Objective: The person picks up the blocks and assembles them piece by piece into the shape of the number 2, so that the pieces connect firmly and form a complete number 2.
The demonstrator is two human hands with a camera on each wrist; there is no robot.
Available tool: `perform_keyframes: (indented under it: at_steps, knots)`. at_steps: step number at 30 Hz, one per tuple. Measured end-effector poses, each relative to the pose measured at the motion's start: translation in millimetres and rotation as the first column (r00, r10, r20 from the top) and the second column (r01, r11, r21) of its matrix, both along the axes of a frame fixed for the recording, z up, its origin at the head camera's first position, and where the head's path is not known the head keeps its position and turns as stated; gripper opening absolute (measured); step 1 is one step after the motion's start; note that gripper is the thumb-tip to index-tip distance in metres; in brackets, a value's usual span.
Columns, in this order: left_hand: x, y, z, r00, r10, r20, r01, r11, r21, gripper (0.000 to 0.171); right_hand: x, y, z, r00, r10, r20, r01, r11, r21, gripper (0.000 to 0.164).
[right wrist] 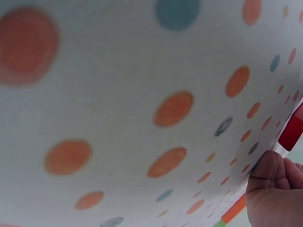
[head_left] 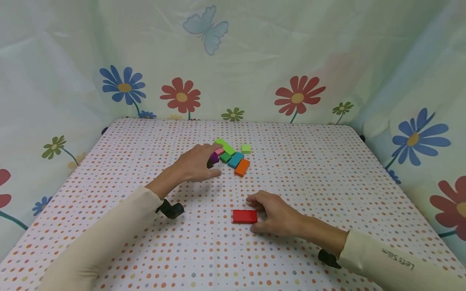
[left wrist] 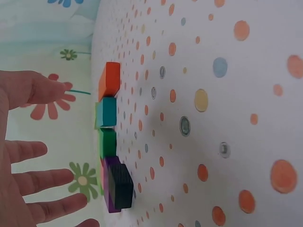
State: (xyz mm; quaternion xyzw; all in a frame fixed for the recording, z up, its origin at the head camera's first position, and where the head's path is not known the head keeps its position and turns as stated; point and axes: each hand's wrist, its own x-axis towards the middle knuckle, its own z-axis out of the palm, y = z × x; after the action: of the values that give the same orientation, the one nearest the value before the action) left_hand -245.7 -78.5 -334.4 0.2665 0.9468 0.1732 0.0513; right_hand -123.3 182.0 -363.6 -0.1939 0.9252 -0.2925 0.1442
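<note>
My left hand (head_left: pixel 198 163) hovers with spread fingers over the left end of a cluster of coloured blocks. Beneath it lie a purple block (head_left: pixel 214 158) and a black block (left wrist: pixel 122 187), both partly hidden in the head view. Beside them are pink (head_left: pixel 219 151), dark green (head_left: pixel 225 157), blue (head_left: pixel 236 160), orange (head_left: pixel 242 167) and long lime green (head_left: pixel 225 146) blocks. A red block (head_left: pixel 245 216) lies flat nearer the front. My right hand (head_left: pixel 277 214) is at its right end, thumb and fingers apart, not gripping it; whether they touch, I cannot tell.
A small lime block (head_left: pixel 246 149) sits apart, just right of the cluster. The dotted cloth (head_left: pixel 306 161) covers the table. Flowered curtains (head_left: pixel 236 60) enclose its back and sides. Black wrist devices (head_left: pixel 172 209) are strapped at both sleeves.
</note>
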Motion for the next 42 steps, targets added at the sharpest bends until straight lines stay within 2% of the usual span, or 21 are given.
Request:
perform_keyframes:
  at_steps: [8, 15, 20, 27, 32, 42]
  knots:
    - [-16.4, 3.7, -3.6, 1.000, 0.020, -0.012, -0.020, 1.000, 0.003, 0.079, 1.9, -1.0, 2.8, 0.999, -0.045, 0.016, 0.045, 0.999, 0.021, 0.074]
    - [-35.7, 11.1, -4.7, 0.999, 0.026, 0.023, -0.025, 1.000, -0.011, 0.078, 4.5, 2.5, 4.7, 0.998, -0.055, -0.020, 0.055, 0.999, -0.001, 0.063]
    - [-49.4, 18.8, -0.1, 1.000, 0.005, 0.020, -0.004, 0.999, -0.039, 0.076, 5.2, 4.4, 6.4, 0.998, -0.055, -0.020, 0.055, 0.998, -0.014, 0.062]
    - [-65.0, 20.2, 3.4, 0.999, 0.020, 0.047, -0.017, 0.998, -0.068, 0.078, 6.1, 6.1, 6.6, 0.999, -0.044, -0.012, 0.044, 0.998, -0.051, 0.056]
    - [-74.9, 18.3, -1.7, 0.998, 0.001, 0.068, 0.003, 0.999, -0.054, 0.078, 7.2, 6.2, 6.2, 0.999, -0.039, -0.005, 0.039, 0.997, -0.069, 0.054]
    - [-86.9, 18.9, -15.4, 0.995, -0.019, 0.096, 0.019, 1.000, -0.001, 0.070, 13.3, 5.5, 3.3, 0.998, -0.057, -0.018, 0.056, 0.997, -0.056, 0.052]
